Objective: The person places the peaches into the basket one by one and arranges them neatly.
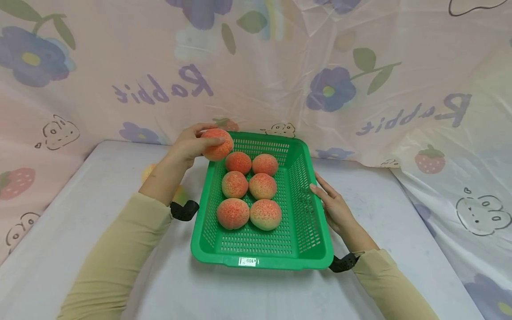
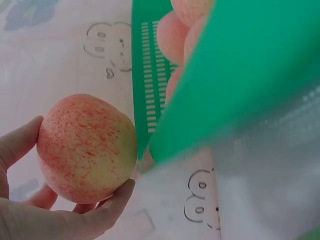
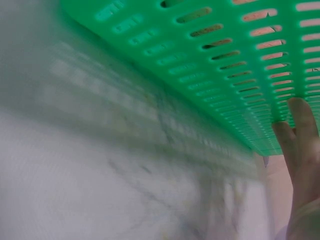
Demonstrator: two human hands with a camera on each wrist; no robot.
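My left hand (image 1: 189, 144) holds a red-speckled peach (image 1: 221, 150) between thumb and fingers, above the far left corner of a green plastic basket (image 1: 262, 263). In the left wrist view the peach (image 2: 87, 150) shows a yellowish side, and the hand (image 2: 65, 217) cups it beside the basket wall (image 2: 148, 75). Several peaches (image 1: 262, 186) lie in pairs in the basket's left and middle part. At the right side, my right hand (image 1: 338, 211) grips the rim, its thumb at the edge. Fingers (image 3: 300, 120) lie along the slotted outer wall (image 3: 215, 70) in the right wrist view.
More yellowish fruit (image 1: 181, 195) lies on the white table (image 1: 160, 275), partly hidden behind my left forearm. A printed cloth (image 1: 260, 66) with flowers and rabbits hangs behind the table. A small white label (image 1: 248, 262) sits on the basket's near rim.
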